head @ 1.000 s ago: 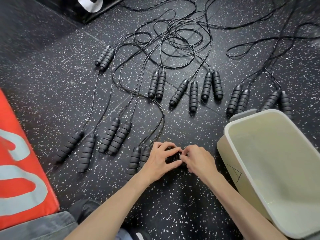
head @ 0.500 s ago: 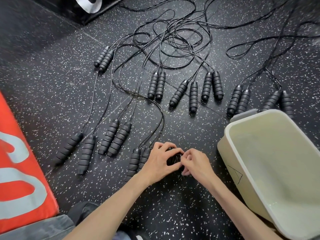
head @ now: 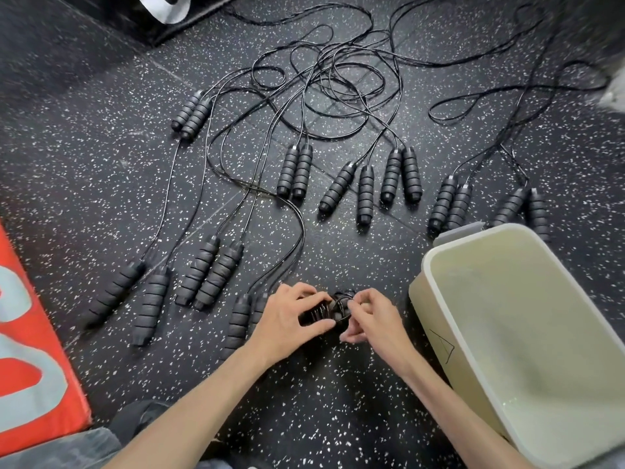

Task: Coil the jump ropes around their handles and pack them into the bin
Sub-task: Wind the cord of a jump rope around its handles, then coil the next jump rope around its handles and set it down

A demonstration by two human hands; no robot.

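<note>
Black cord is bunched tight round the handles of the jump rope [head: 326,311] held low over the floor [head: 101,184], just left of the bin [head: 429,265]. The left hand [head: 287,324] grips the wrapped handles, fingers curled over them and thumb beneath; the right hand [head: 370,321] pinches the last loop of cord at the bundle's end. Against the view of a second ago, the right fingers have lifted and drawn back a little, so more of the coil shows between the hands, which suggests the winding is done and the tail is being tucked in. By my judgement this rope is nearly ready to drop into the bin, which looks empty. The other ropes [head: 297,170] lie uncoiled, handles in pairs across the floor, their cords crossing in one tangle [head: 338,86] farther off; that snarl will likely snag each rope as it is pulled free. One pair of handles [head: 241,319] lies touching the left wrist. A red mat [head: 30,350] sits at the left edge.
</note>
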